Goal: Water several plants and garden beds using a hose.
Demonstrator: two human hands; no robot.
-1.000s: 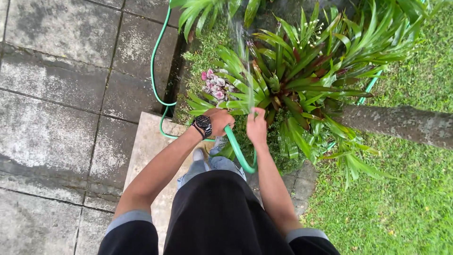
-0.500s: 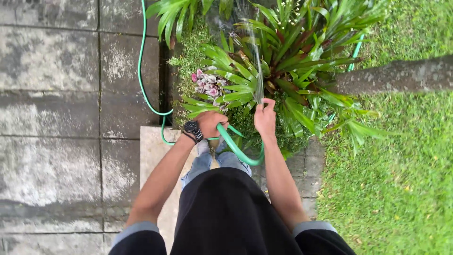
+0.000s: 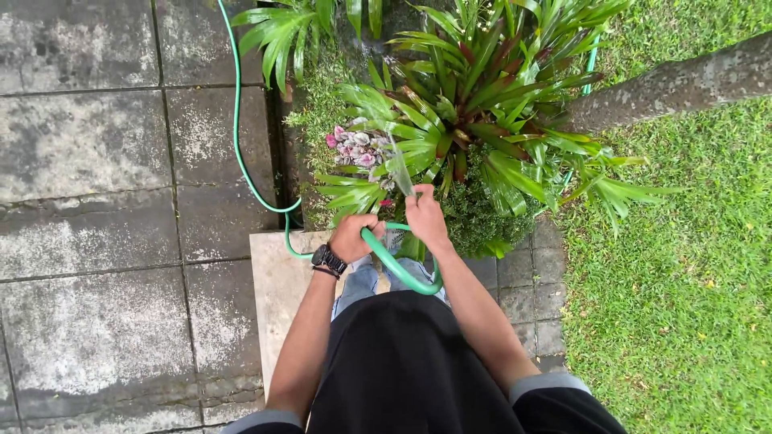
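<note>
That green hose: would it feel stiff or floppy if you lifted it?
Probably floppy: the green hose sags in a loop between the left hand and right hand. Likely slippery too, since water sprays from its end.

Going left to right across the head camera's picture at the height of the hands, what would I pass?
Grey paving slabs → green hose → left hand → right hand → small grey pavers → grass.

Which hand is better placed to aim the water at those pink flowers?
Probably the right hand: it grips the green hose at its spraying end, beside the pink flowers. The left hand holds it further back.
</note>
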